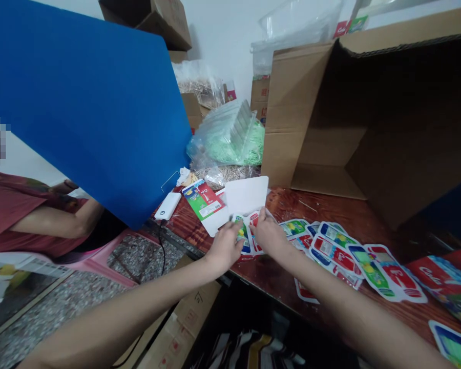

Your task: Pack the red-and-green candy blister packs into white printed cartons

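Wood-grain table (290, 204): left hand (226, 246) and right hand (271, 238) half-curled on bottle-printed piece (247, 247), likely steadying it; I cannot tell if they pinch.

Head cam, facing fwd/down, tbl (284, 205) close.

The left hand (225, 247) hides part of the printed card (246, 238).

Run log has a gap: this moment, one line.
left hand: on card | right hand: on same card | beyond: white flap | right: card pile
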`<state>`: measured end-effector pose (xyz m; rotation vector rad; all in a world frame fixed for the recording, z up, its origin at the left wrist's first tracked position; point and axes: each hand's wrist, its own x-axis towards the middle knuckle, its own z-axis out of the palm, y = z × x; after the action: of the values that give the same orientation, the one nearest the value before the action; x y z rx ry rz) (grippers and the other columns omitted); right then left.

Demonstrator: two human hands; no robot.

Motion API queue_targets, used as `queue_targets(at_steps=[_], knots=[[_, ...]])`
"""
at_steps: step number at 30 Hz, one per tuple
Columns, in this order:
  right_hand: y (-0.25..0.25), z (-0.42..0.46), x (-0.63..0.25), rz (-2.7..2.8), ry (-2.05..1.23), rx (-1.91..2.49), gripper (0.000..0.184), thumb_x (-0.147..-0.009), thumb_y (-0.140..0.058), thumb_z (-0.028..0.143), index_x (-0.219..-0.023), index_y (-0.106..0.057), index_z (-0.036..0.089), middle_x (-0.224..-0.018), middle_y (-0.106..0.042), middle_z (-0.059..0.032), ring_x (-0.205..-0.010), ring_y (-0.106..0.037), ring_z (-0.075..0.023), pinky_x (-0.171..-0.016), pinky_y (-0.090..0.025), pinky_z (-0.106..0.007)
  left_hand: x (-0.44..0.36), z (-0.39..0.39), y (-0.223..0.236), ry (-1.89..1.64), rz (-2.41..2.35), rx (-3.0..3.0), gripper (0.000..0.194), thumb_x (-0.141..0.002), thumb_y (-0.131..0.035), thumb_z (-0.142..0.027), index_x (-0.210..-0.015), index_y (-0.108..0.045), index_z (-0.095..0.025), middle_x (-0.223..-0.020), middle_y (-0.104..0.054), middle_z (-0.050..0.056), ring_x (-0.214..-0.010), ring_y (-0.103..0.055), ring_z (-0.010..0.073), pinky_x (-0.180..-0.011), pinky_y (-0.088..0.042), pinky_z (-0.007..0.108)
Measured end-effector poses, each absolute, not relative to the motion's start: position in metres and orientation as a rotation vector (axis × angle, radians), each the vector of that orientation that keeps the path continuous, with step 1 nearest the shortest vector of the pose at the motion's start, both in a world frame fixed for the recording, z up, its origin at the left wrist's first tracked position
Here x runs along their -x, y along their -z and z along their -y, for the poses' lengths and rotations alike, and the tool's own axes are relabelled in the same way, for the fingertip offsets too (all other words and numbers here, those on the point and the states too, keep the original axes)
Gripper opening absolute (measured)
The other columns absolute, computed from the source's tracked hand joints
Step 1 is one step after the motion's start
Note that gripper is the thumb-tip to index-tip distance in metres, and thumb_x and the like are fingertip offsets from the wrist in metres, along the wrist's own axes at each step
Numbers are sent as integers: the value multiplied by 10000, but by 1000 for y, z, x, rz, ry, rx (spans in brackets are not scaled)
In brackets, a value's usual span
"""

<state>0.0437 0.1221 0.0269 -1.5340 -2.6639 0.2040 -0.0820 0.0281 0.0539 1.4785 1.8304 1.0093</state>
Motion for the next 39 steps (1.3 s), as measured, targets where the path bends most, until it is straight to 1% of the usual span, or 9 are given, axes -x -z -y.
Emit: queue_targets(at_steps=[5, 8, 12, 17, 22, 26, 30, 34, 39], knots=[[-22, -110, -50, 2626, 112, 1469, 555, -970, -342, 357, -1409, -355, 18, -1152, -553, -284, -973, -571, -328, -757, -490, -387, 89, -10, -15, -775, -1813, -2279, 190, -883, -510, -200, -979, -674, -186, -1073, -615, 114, -1289, -416, 318, -1121, -286, 527], [-24, -110, -57, 2631, 305, 1335, 473, -974, -343, 331, -1321, -479, 40, -1268, -499, -274, -1051, -529, -349, -745, -500, -405, 84, -8, 1, -1025, -1834, -2268, 217, -899, -524, -259, -1069, -636, -186, -1282, -518, 136, -1364, -327, 308, -1123, -301, 508], [-28, -122, -75, 2616, 428, 1166, 386, -971, -377, 331, -1197, -605, 119, -1431, -413, -191, -1220, -442, -385, -938, -424, -498, 73, -12, 13, -1378, -1907, -1902, 466, -866, -586, -302, -1303, -467, -194, -1504, -257, 158, -1409, -266, 289, -1133, -294, 469], [-15, -126, -94, 2568, -170, 1510, 452, -991, -329, 365, -1360, -485, 156, -984, -704, -152, -852, -676, -271, -751, -508, -365, 74, -24, 26, -1399, -1744, -1560, 424, -853, -527, -230, -1276, -498, -215, -1503, -287, 104, -1415, -265, 257, -1142, -266, 433], [-8, -91, -109, 2443, -362, 1671, 576, -988, -264, 417, -1452, -332, 81, -741, -709, -143, -692, -688, -314, -664, -506, -408, 95, -28, 21, -1280, -1522, -1580, 371, -819, -448, -147, -1151, -593, -223, -1450, -382, 56, -1372, -345, 240, -1127, -296, 417], [-6, -73, -127, 2137, -553, 1547, 679, -943, -331, 560, -1500, -214, 188, -1040, -689, -143, -840, -685, -290, -731, -522, -415, 92, -23, -6, -1244, -1767, -1781, 277, -904, -452, -260, -1130, -600, -201, -1448, -381, 103, -1359, -365, 261, -1102, -330, 430], [14, -69, -136, 1952, -688, 1358, 710, -917, -411, 564, -1502, -207, 216, -1470, -392, -139, -1308, -438, -281, -1055, -380, -470, 62, -23, -25, -806, -1637, -2405, 379, -953, -390, -309, -1308, -499, -232, -1554, -249, 79, -1456, -126, 290, -1163, -165, 526], [32, -69, -135, 1923, -921, 1250, 636, -962, -326, 519, -1512, -177, 237, -1577, -183, -66, -1453, -155, -218, -1177, -171, -479, 37, -31, -15, -428, -1526, -2530, 480, -980, -289, -394, -1419, -366, -217, -1560, -243, 94, -1451, -144, 305, -1143, -192, 566], [32, -72, -131, 2006, -913, 1264, 620, -978, -291, 494, -1522, -145, 234, -1582, -162, -44, -1459, -119, -193, -1191, -148, -457, 30, -38, -2, -309, -1604, -2486, 528, -976, -250, -399, -1456, -294, -184, -1574, -182, 127, -1446, -150, 332, -1120, -219, 583]])
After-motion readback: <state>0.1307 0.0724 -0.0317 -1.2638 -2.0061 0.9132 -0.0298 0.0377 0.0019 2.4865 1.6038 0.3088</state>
